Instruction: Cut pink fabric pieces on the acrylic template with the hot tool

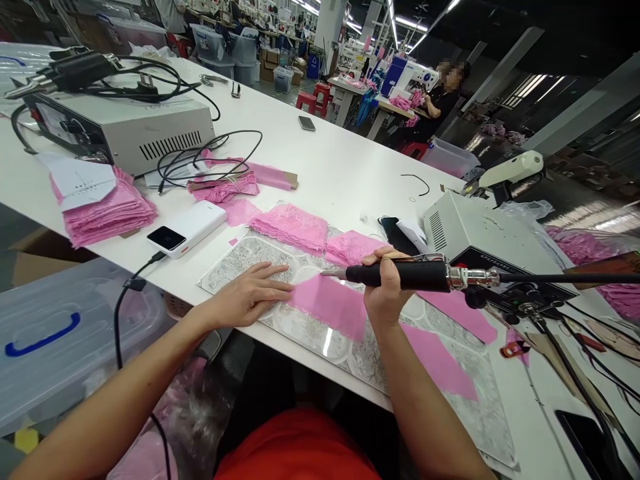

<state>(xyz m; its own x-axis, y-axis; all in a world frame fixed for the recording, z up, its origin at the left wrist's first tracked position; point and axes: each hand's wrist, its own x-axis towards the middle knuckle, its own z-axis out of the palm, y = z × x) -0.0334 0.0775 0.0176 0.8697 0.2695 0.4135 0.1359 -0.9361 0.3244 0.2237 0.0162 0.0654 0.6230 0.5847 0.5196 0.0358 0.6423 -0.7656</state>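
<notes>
Red shirt (300,448); tool (425,275) in right hand (385,288); bag (197,410), possibly pink-filled.

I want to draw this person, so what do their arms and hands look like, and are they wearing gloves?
No gloves: the left hand and right hand are both bare. Each has ordinary fingers and a thumb. I see no watch or bracelet, and no sleeves on the forearms. For clothes, draw a red top and dark legwear.

White worktable (345,170), marbled board (470,427) along near edge, left control box (150,130), pink fabric stack (113,213) before it, white power bank (200,227), right control box (475,228), phone (307,123) toward far edge
</notes>
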